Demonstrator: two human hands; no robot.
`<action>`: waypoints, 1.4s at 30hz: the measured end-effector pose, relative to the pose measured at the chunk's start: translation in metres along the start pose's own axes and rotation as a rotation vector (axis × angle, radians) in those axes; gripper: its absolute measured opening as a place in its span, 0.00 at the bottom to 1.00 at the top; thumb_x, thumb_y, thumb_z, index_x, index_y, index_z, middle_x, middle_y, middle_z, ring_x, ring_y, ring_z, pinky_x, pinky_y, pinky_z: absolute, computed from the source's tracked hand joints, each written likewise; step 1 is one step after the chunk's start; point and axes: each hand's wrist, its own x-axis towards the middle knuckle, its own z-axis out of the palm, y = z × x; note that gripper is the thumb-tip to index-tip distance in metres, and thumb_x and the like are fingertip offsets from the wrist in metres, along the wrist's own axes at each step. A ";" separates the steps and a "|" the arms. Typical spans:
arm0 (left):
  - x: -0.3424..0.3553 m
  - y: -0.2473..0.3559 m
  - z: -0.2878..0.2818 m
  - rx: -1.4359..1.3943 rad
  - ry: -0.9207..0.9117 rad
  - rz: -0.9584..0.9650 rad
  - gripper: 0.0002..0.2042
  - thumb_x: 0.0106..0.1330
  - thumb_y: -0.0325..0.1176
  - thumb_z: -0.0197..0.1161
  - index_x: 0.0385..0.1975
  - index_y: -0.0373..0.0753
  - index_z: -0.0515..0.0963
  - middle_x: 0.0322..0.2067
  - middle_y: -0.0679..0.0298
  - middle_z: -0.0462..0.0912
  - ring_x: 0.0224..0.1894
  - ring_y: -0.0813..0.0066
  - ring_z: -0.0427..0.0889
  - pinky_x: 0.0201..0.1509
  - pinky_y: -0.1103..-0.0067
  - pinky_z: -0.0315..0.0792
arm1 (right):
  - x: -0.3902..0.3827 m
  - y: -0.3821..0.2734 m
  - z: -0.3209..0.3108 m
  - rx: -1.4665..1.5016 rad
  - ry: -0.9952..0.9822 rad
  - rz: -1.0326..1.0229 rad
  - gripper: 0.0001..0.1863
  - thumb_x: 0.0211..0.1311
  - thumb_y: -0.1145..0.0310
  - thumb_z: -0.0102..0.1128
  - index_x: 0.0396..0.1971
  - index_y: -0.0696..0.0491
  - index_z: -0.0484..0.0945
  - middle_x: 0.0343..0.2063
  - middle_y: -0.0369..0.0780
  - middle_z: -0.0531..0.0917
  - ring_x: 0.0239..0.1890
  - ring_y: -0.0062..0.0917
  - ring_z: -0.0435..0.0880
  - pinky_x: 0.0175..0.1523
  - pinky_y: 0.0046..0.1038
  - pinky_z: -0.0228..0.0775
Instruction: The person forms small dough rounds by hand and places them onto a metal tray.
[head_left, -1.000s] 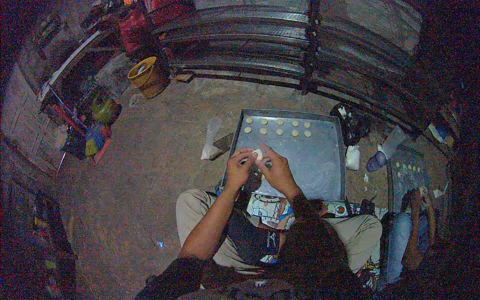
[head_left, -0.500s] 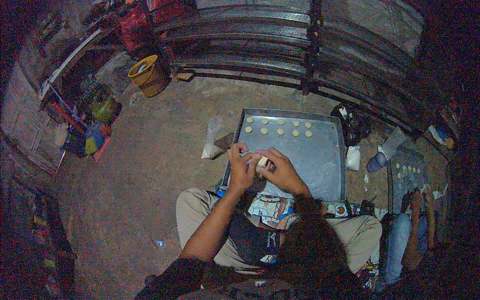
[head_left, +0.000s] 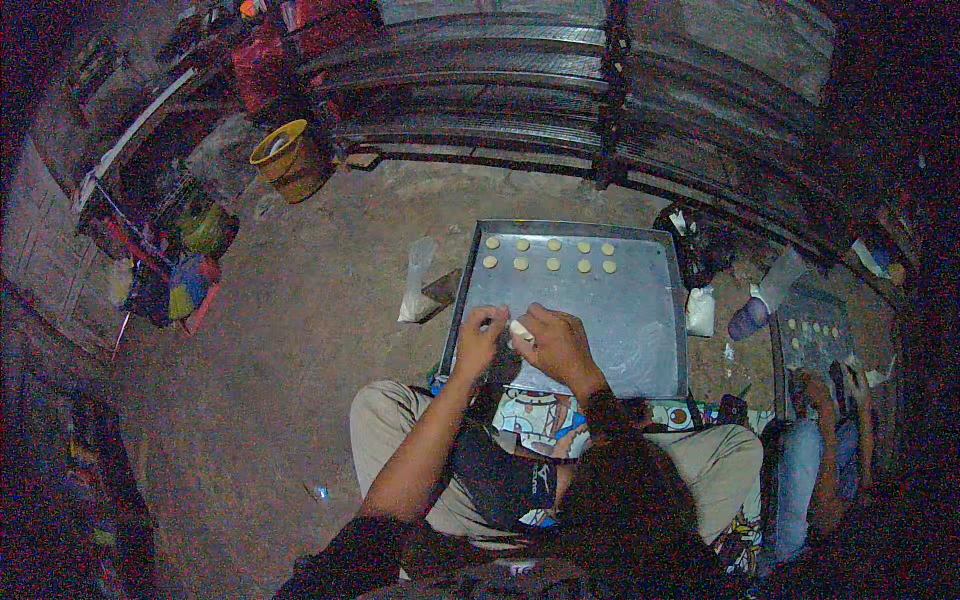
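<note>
Large grey metal tray (head_left: 620, 325) taken as reference for all positions. Pale dough piece (head_left: 521, 333) located over the tray's near-left portion, between the two hands. Right hand (head_left: 558, 345): fingers bent, thumb and fingertips pinching the dough piece. Left hand (head_left: 478, 342): fingers curled, tips close to the dough, over the tray's left side; in this dim, grainy view I cannot tell whether they grip anything. On the tray, along its far side: ten flat dough discs (head_left: 553, 245), two rows of five, spaced apart; the middle of the surface carries whitish smears toward the right. Left of the tray: a clear plastic bag (head_left: 415, 300) with white contents at its bottom, and a dark flat block (head_left: 443, 288) between bag and tray wall. Right of the tray, just beside its wall: a white packet (head_left: 701, 311); farther right, a purple container (head_left: 748, 320), lying tilted. Black plastic bag (head_left: 690, 240) by the tray's far-right corner. Well to the right of the tray: a second tray (head_left: 818, 362) with small pale rounds, a co-worker's hands (head_left: 822, 395) at its near end. Patterned cloth (head_left: 540, 415) along the tray's near edge. Beyond the tray: a metal rack (head_left: 480, 80); far to its left, a yellow bucket (head_left: 290, 170).
</note>
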 end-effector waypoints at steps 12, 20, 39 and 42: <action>-0.010 0.040 0.000 0.132 -0.212 0.093 0.12 0.65 0.36 0.66 0.41 0.35 0.83 0.35 0.61 0.85 0.39 0.73 0.83 0.44 0.75 0.75 | -0.003 0.010 0.003 0.260 -0.215 0.183 0.19 0.62 0.61 0.60 0.47 0.57 0.77 0.42 0.50 0.80 0.45 0.48 0.80 0.52 0.41 0.72; -0.001 0.019 -0.009 0.255 -0.007 0.048 0.13 0.67 0.42 0.62 0.37 0.37 0.84 0.26 0.61 0.85 0.26 0.76 0.79 0.32 0.76 0.72 | -0.002 0.009 0.010 0.378 -0.314 0.133 0.21 0.73 0.56 0.45 0.54 0.56 0.73 0.45 0.52 0.80 0.49 0.49 0.79 0.56 0.43 0.70; -0.011 0.056 -0.001 -0.032 -0.198 -0.089 0.11 0.66 0.38 0.66 0.38 0.36 0.83 0.33 0.66 0.84 0.36 0.80 0.79 0.41 0.79 0.73 | 0.002 -0.006 0.001 0.123 0.033 0.163 0.20 0.56 0.65 0.66 0.49 0.53 0.76 0.39 0.43 0.77 0.38 0.39 0.81 0.43 0.37 0.76; -0.009 0.055 -0.002 -0.017 -0.151 -0.129 0.10 0.65 0.39 0.67 0.33 0.38 0.82 0.30 0.67 0.83 0.35 0.79 0.79 0.42 0.76 0.73 | 0.003 -0.009 -0.007 0.207 -0.115 0.207 0.26 0.60 0.60 0.63 0.57 0.53 0.73 0.50 0.47 0.77 0.48 0.45 0.81 0.51 0.40 0.76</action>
